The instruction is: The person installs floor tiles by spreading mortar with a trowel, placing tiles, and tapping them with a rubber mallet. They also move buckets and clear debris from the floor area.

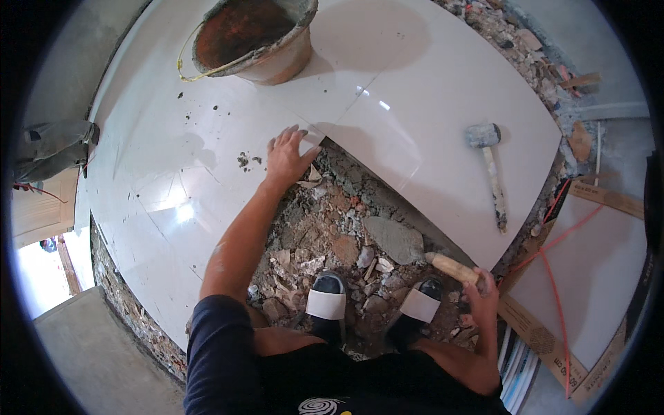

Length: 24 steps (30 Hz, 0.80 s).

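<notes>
The right hand [483, 294] is curled round the butt of a trowel [394, 240]; some of its fingers are hidden, so I can't make out the whole grip. The trowel lies ahead and to the left of that hand, its long axis slanting, wooden handle [453, 267] toward the person's right, the rounded grey blade pointing forward and left. Whether the blade touches the rubble [346, 250] beneath it, I can't tell. The left hand [286, 160], well apart from the trowel, has its fingers spread at the corner of the white tiles [256, 138], fingertips facing away from the body. Between the arms, two sandals [326, 304] stand on the rubble. Farther right, a mallet [494, 173] lies on the tiles, head away from the person. Ahead stands a mortar-smeared bucket [280, 63], its top cut off and its inside too dark to read; at far left, only a co-worker's legs [59, 142] show
</notes>
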### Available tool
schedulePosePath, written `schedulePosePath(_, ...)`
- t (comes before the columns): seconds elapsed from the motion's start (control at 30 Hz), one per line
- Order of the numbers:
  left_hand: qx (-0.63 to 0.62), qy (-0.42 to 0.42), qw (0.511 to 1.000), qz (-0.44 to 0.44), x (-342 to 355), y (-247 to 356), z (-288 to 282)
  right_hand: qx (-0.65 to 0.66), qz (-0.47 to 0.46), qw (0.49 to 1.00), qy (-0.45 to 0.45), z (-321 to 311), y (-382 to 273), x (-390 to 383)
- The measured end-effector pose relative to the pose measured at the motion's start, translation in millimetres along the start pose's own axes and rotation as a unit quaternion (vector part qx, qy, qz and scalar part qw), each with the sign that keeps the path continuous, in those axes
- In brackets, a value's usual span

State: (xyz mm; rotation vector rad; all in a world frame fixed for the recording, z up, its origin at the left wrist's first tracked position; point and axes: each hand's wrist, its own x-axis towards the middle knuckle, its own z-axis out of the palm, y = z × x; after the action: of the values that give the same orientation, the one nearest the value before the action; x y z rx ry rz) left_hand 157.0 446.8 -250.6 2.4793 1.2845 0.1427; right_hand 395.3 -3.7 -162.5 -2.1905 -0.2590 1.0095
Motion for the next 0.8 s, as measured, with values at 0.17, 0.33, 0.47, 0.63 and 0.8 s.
schedulePosePath(0.17,0.035,-0.008,0.999,-0.020,17.2,6.4,45.2,0.034,0.036,0.995,-0.088,10.5,22.2,-6.5)
schedulePosePath(0.33,0.044,0.004,0.998,-0.038,26.4,14.3,45.7,-0.031,0.008,0.995,-0.091,13.8,24.4,-8.6)
schedulePosePath(0.47,0.066,0.010,0.997,-0.044,27.9,14.7,48.8,-0.028,0.048,0.992,-0.114,12.9,26.5,-5.6)
schedulePosePath(0.63,0.087,0.008,0.995,-0.051,26.0,12.8,54.4,-0.078,0.026,0.991,-0.104,16.7,29.7,0.7)
schedulePosePath(0.8,0.103,0.012,0.993,-0.060,24.6,14.3,59.8,-0.078,0.017,0.991,-0.109,21.5,25.4,3.5)
